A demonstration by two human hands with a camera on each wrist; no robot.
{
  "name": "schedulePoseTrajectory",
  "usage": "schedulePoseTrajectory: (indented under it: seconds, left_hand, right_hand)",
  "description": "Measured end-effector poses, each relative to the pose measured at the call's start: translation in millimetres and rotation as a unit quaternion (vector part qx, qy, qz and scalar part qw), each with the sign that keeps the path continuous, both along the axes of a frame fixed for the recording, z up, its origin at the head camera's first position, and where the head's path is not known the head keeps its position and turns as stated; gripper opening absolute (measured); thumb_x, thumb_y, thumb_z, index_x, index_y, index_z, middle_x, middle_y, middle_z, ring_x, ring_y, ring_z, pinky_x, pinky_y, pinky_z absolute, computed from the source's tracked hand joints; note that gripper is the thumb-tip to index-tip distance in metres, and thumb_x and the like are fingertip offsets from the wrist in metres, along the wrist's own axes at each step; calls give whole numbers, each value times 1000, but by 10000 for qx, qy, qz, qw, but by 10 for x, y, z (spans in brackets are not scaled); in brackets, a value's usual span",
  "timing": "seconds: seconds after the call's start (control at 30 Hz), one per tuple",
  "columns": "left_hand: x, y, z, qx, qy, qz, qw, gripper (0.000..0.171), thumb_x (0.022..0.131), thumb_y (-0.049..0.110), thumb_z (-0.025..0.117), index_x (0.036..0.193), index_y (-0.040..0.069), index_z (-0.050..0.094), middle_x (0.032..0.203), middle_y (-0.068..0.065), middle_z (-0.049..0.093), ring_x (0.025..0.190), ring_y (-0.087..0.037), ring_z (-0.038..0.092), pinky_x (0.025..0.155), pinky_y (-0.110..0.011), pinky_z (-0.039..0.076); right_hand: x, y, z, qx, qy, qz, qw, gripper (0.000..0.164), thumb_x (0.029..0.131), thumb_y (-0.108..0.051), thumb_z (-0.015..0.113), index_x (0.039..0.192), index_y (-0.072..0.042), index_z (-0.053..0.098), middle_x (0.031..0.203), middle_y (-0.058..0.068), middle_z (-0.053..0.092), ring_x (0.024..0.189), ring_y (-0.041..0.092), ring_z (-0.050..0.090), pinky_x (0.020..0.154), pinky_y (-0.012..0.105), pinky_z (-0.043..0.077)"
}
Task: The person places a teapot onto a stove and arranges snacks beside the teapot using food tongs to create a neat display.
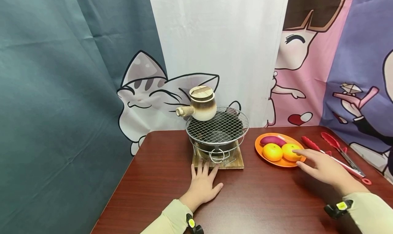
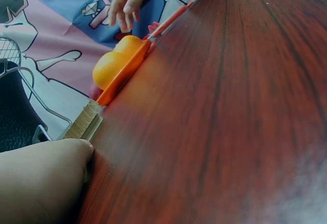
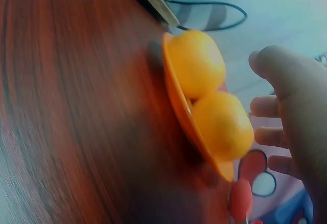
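Note:
My left hand (image 1: 202, 189) lies with fingers spread on the table, its fingertips by the front edge of a wooden board (image 1: 238, 163). On that board stands a round tabletop grill (image 1: 217, 147) with a wire mesh (image 1: 228, 128) on top. A brown-and-cream clay pot (image 1: 205, 110) with a wooden lid and side handle sits at the mesh's back left. My right hand (image 1: 323, 168) hovers beside two oranges (image 1: 272, 152) on an orange plate (image 1: 258, 148), holding nothing. In the right wrist view, a small gap separates its loosely bent fingers (image 3: 265, 106) from the nearer orange (image 3: 225, 126).
A purple sweet potato (image 1: 272, 140) lies behind the oranges on the plate. Two pairs of red-tipped tongs (image 1: 334, 142) lie at the table's right side. A printed cloth backdrop (image 1: 221, 39) hangs along the table's far edge.

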State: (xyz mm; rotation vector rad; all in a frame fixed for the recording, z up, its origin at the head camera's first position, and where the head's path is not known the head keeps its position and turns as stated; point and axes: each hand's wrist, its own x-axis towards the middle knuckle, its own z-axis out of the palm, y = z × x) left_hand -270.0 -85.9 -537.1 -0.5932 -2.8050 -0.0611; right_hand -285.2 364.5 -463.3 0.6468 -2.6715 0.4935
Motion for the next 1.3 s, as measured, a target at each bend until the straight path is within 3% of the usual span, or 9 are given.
schedulePoseTrajectory:
  seconds: [0.13, 0.33, 0.57, 0.8, 0.97, 1.17, 1.3]
  left_hand:
    - [-2, 3, 5, -33, 9, 3, 10000, 72, 96, 63, 48, 158, 30, 35, 156, -16, 36, 148, -46, 23, 110, -73, 18]
    - [17, 2, 26, -26, -56, 3, 10000, 72, 96, 63, 48, 158, 29, 35, 157, -17, 36, 148, -46, 22, 110, -73, 18]
    - [21, -3, 30, -1, -49, 7, 10000, 72, 96, 63, 48, 159, 29, 34, 157, -17, 35, 149, -45, 21, 110, -73, 18]
    - [22, -7, 22, 92, -28, -29, 9999, 73, 95, 62, 50, 159, 29, 35, 157, -17, 36, 149, -46, 21, 110, -73, 17]
    - [21, -2, 21, 86, -74, -18, 9999, 72, 96, 61, 50, 159, 29, 34, 158, -17, 34, 149, -45, 20, 111, -73, 16]
    - [27, -1, 30, 92, -105, -15, 9999, 72, 96, 60, 50, 159, 29, 35, 158, -17, 34, 149, -45, 20, 111, -72, 17]
    - [28, -3, 32, 103, -83, -27, 9999, 71, 96, 60, 51, 158, 29, 36, 157, -17, 34, 149, -46, 21, 110, -72, 17]
  right_hand:
    - [24, 160, -8, -115, -26, -214, 9997, 50, 87, -33, 79, 129, -10, 66, 126, 24, 66, 116, 49, 58, 88, 72, 42]
    - [-2, 444, -203, -256, 48, -632, 9977, 55, 88, -32, 78, 132, -4, 60, 117, 26, 67, 105, 49, 62, 82, 70, 44]
    - [-59, 679, -397, -212, -340, -1358, 9899, 66, 92, -44, 71, 136, 2, 53, 128, 35, 56, 114, 56, 52, 86, 75, 38]
    - [-68, 834, -497, -520, -70, -1941, 9796, 74, 92, -43, 71, 140, 8, 45, 129, 40, 48, 115, 59, 43, 90, 76, 33]
    - [-63, 917, -516, -620, -163, -2668, 9616, 88, 90, -49, 69, 146, 10, 35, 132, 43, 36, 119, 61, 35, 93, 76, 30]
    - [-116, 1007, -555, -654, -765, -3499, 9314, 112, 86, -67, 63, 150, 14, 20, 133, 47, 24, 119, 65, 26, 96, 76, 27]
    - [-171, 1061, -574, -587, -1055, -3812, 9166, 120, 83, -76, 59, 146, 18, 19, 126, 49, 24, 115, 66, 26, 95, 73, 28]
